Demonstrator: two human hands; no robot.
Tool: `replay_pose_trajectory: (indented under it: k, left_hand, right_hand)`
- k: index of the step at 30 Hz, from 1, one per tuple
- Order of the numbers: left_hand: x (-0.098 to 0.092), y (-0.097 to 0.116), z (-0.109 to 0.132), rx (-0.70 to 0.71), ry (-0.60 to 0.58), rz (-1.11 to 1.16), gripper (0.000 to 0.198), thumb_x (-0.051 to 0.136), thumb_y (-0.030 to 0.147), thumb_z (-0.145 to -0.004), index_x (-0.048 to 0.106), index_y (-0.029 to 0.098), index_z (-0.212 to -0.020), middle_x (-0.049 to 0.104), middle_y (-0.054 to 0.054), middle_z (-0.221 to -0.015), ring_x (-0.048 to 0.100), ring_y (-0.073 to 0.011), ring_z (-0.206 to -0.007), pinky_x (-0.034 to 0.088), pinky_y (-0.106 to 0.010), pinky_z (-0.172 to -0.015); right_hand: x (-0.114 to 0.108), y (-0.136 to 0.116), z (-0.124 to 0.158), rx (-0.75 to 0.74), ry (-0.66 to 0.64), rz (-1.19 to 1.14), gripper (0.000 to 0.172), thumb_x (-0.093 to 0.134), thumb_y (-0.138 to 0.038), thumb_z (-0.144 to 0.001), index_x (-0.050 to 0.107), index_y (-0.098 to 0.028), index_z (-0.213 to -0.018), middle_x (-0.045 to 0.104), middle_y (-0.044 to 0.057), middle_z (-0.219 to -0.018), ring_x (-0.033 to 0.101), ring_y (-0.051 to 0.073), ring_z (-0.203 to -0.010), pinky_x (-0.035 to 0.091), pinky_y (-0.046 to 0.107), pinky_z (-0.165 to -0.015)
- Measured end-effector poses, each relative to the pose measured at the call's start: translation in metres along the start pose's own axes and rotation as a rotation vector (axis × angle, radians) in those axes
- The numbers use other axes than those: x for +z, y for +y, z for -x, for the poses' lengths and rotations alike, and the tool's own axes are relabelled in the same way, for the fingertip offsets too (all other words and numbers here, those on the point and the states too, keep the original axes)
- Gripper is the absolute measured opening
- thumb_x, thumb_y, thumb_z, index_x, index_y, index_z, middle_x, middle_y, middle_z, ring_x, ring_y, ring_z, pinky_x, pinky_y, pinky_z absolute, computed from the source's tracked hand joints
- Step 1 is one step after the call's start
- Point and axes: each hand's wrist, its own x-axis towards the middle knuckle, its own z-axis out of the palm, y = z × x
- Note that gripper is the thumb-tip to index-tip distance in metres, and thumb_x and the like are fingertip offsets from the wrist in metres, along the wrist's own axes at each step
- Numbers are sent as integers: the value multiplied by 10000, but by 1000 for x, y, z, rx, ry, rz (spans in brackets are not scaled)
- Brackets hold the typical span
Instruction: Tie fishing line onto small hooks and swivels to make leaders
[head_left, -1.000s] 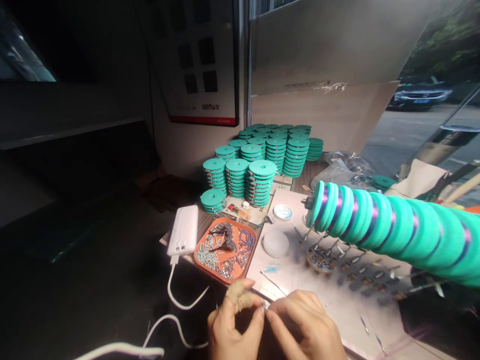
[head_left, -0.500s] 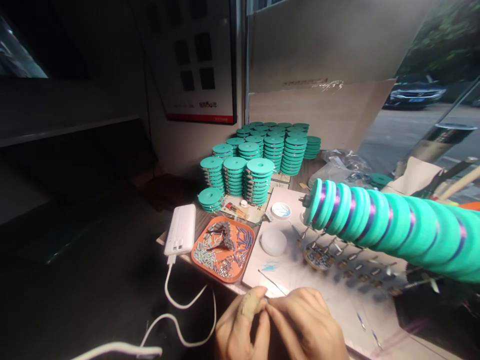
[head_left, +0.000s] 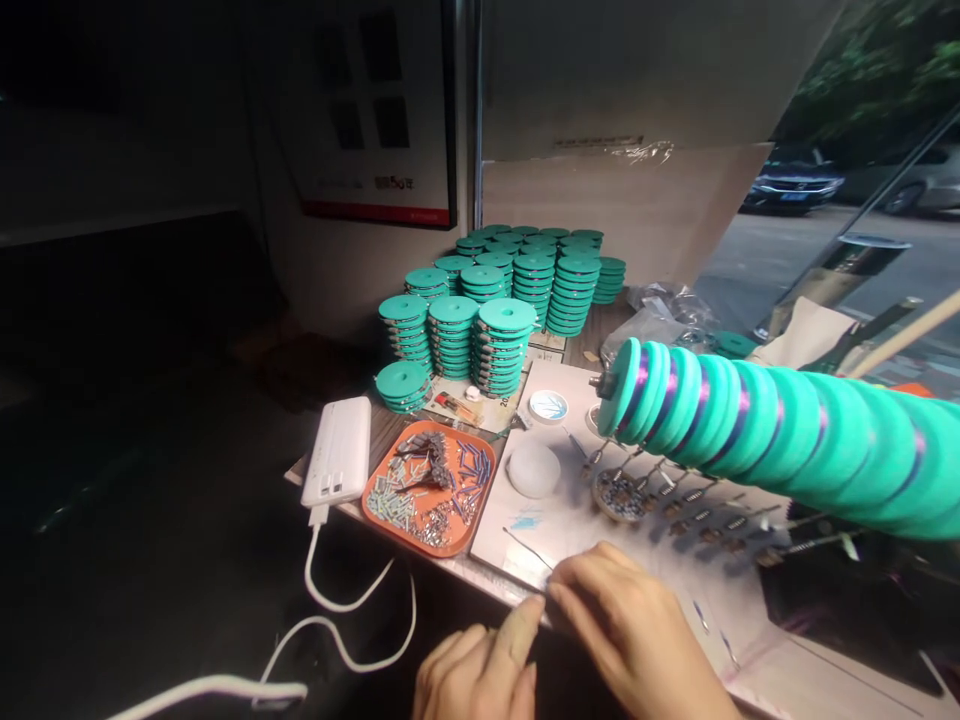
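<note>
My left hand [head_left: 480, 665] is at the bottom centre, in front of the board's near edge, its index finger, with a tan wrap, pointing toward my right hand. What its curled fingers hold, if anything, is hidden. My right hand [head_left: 626, 625] rests at the near edge of the pale board [head_left: 491, 545], thumb and index finger pinched beside the end of a thin dark tool [head_left: 525, 543]. Whatever lies in that pinch is too small to name. Close by is a frosted round lid [head_left: 533, 471]. The fingertips of the two hands are slightly apart.
An orange tray [head_left: 431, 549] of small metal parts and tubes lies left, beside a white power bank [head_left: 337, 450] with a cable. Stacked green spools [head_left: 508, 315] stand behind. A long row of green discs [head_left: 817, 440] juts over the board from the right, with hanging metal clips below.
My hands, together before, have parted. My right hand has moved slightly up to the board edge, and my left is lower with its finger extended. The view has shifted slightly.
</note>
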Motion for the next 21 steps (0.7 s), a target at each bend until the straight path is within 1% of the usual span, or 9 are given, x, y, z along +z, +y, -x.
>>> replay_pose_trajectory:
  k: [3, 8, 10, 14, 21]
  left_hand:
    - [1, -1, -1, 30, -77, -140, 367, 260, 187, -895, 453, 216, -1206, 578, 53, -466, 576, -133, -415, 419, -248, -450]
    - [-1, -8, -4, 114, -174, -254, 475, 388, 96, -785, 401, 144, -1257, 563, 65, -475, 558, -112, -404, 388, -240, -446]
    - [-2, -9, -4, 120, -182, -270, 501, 418, 84, -757, 403, 145, -1254, 568, 67, -484, 550, -113, -403, 380, -245, -447]
    - [-2, -8, -2, 74, -172, -294, 499, 404, 63, -750, 423, 169, -1237, 567, 59, -483, 543, -122, -410, 379, -254, -467]
    - [-1, -7, 1, 70, -158, -319, 511, 396, 48, -741, 445, 177, -1234, 556, 59, -478, 539, -120, -412, 381, -258, -487]
  right_hand:
    - [3, -2, -1, 2, 2, 44, 268, 365, -236, -887, 531, -201, -680, 563, 15, -593, 558, 153, -546, 402, 234, -502]
    - [4, -3, -4, -1, -1, 86, 288, 355, -238, -883, 541, -205, -666, 562, 10, -575, 558, 159, -531, 394, 233, -486]
    - [3, -4, -5, -11, 11, 92, 300, 351, -251, -887, 544, -207, -661, 566, 8, -570, 557, 158, -526, 391, 230, -479]
    - [3, -5, -4, -35, 53, 83, 329, 349, -297, -902, 553, -208, -660, 568, 9, -561, 554, 150, -509, 385, 220, -463]
    - [3, -5, -5, -43, 57, 77, 341, 343, -312, -915, 549, -209, -663, 556, 8, -562, 545, 146, -509, 379, 221, -470]
